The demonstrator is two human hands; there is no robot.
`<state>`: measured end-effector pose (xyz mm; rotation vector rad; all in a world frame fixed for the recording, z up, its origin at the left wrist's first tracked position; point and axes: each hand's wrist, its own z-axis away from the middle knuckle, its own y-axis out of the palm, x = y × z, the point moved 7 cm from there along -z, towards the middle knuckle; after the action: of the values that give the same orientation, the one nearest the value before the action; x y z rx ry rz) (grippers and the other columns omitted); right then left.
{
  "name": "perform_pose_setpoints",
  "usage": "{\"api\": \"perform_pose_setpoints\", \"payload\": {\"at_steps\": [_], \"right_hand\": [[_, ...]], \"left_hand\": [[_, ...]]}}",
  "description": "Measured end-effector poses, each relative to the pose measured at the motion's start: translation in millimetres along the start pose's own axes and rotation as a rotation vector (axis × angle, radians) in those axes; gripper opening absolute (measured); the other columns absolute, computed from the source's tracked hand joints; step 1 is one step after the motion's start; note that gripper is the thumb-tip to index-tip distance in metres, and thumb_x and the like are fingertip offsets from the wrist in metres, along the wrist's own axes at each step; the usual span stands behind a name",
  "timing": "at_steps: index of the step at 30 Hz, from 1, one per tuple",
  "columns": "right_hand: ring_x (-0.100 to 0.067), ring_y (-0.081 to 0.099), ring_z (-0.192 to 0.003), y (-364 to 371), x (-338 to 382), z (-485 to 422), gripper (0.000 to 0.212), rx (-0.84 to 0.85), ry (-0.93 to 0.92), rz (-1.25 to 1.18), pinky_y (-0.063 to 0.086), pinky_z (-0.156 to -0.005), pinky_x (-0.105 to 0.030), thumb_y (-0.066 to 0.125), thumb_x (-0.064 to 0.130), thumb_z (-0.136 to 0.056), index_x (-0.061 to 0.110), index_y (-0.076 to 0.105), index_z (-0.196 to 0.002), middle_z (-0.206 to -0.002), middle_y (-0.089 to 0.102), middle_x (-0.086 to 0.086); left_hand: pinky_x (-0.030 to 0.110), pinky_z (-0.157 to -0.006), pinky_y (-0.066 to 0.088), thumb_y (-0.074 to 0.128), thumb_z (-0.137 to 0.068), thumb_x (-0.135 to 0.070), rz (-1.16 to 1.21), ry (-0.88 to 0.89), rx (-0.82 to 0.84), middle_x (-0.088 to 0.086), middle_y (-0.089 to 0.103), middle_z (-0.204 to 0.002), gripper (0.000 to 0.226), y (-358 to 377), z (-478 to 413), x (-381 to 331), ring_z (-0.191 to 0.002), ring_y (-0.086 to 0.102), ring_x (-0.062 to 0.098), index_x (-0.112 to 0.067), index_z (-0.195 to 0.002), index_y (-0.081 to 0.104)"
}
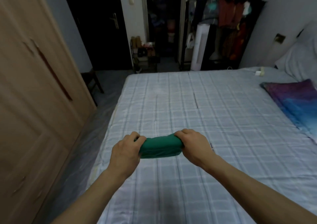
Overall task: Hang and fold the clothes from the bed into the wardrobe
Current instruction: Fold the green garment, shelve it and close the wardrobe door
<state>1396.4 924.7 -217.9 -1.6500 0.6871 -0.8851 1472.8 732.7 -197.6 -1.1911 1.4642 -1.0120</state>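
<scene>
Left hand (126, 152) and right hand (192, 145) each grip an end of a folded green cloth bundle (160, 147) above the blue checked bed (197, 107), wooden wardrobe (34, 86) at nine o'clock.

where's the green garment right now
In the head view, the green garment is low and centre, bunched and held between the left hand and right hand, above the near part of the checked bed.

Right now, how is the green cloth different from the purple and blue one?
The green cloth is one plain colour; the purple and blue cloth is many-coloured. The green cloth is bunched small, gripped at its ends by the left hand and right hand; the purple and blue cloth lies flat, untouched, on the bed's right side. Both are soft fabric.
</scene>
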Motion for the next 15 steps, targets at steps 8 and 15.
{"api": "perform_pose_setpoints", "payload": {"at_steps": [8,15], "right_hand": [[-0.019,0.055,-0.097,-82.2,26.6,70.8,0.031,-0.128,-0.146,-0.058,0.050,-0.071,-0.036,0.057,0.015,-0.085,0.028,0.061,-0.113,-0.105,0.061,0.006],[-0.014,0.056,-0.095,-119.9,77.8,93.4,0.029,-0.177,-0.300,-0.130,0.052,-0.075,-0.035,0.060,0.016,-0.086,0.028,0.061,-0.113,-0.104,0.061,0.009]], "left_hand": [[0.041,-0.068,0.053,0.068,-0.082,-0.016,-0.102,-0.025,-0.120,-0.005,0.059,-0.112,0.034,-81.8,70.3,-57.7,-0.099,0.057,0.019,-0.026,-0.115,0.064],[0.040,-0.069,0.053,0.071,-0.080,-0.021,-0.178,-0.129,-0.176,-0.007,0.059,-0.111,0.036,-135.1,137.8,-60.1,-0.099,0.058,0.019,-0.028,-0.114,0.064]]}}
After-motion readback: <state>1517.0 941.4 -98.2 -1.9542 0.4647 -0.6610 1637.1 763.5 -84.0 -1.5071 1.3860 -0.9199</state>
